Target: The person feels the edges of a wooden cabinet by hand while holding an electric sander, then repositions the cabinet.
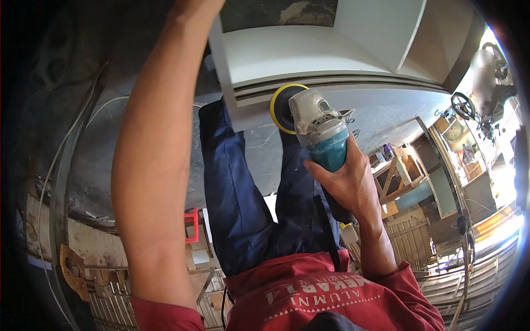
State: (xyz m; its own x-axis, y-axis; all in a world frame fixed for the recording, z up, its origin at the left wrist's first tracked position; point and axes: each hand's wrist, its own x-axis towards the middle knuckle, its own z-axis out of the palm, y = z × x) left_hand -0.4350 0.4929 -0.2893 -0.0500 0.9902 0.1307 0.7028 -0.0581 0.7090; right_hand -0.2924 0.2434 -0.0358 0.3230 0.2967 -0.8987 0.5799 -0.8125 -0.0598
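Note:
My right hand (pixel 348 177) is wrapped round the teal body of an angle grinder (pixel 326 135). Its grey gear head points up and to the left and carries a round backing pad (pixel 282 107) with a yellow rim. The pad sits at the front edge of a pale grey cabinet (pixel 353 102), beside its dark grooved tracks; whether it touches the surface I cannot tell. My left forearm (pixel 152 143) stretches upward past the cabinet's left side, and the hand itself is cut off by the top edge of the view.
A vertical divider (pixel 381 33) splits the cabinet's inside. Wooden frames (pixel 406 171) stand at the right, and a motorbike (pixel 488 110) is by the bright opening, near a blurred patch. A cable (pixel 105 102) runs along the left. A red frame (pixel 191 225) shows behind my legs.

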